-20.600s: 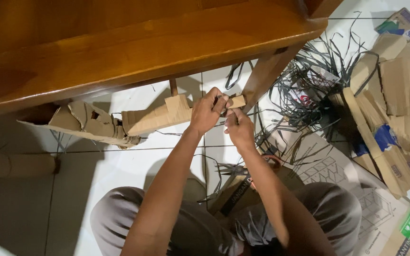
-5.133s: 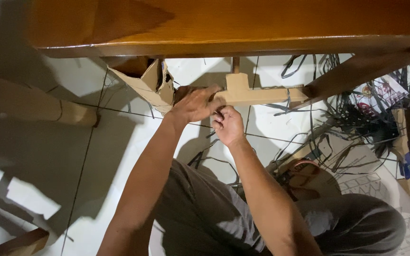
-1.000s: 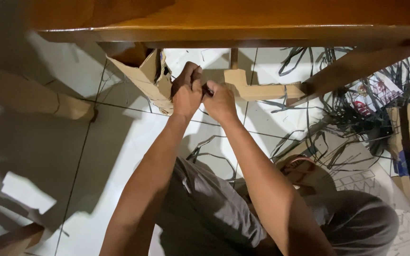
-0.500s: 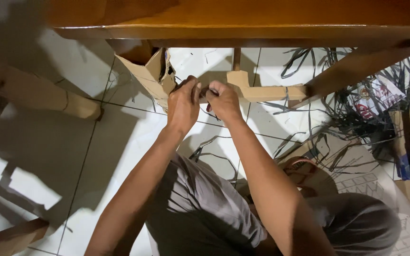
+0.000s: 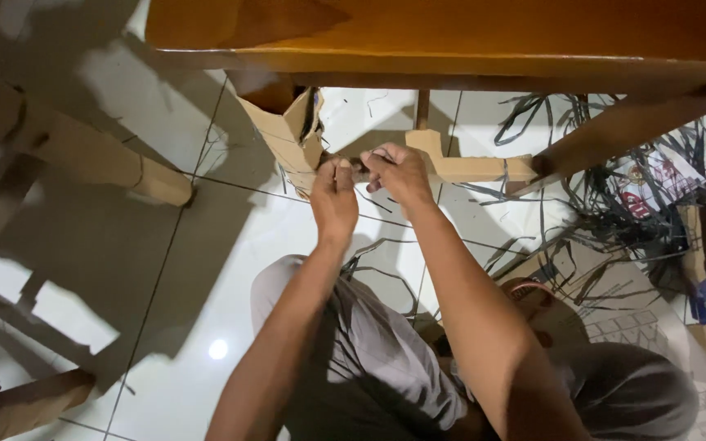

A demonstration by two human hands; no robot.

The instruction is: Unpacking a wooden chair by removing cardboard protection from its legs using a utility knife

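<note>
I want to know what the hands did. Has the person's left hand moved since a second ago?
Yes. The left hand has slid right and down, away from the open brown cardboard box, and now sits beside the right hand under the brown wooden table edge.

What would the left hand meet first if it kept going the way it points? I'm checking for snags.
Most likely the folded cardboard piece just beyond the left hand, with the wooden table edge above it; depth is unclear.

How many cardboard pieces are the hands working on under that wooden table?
2. A folded, box-like cardboard piece sits by the left hand; a long flat cardboard strip runs rightward from the right hand. Their joined ends are hidden behind the fingers.
</note>
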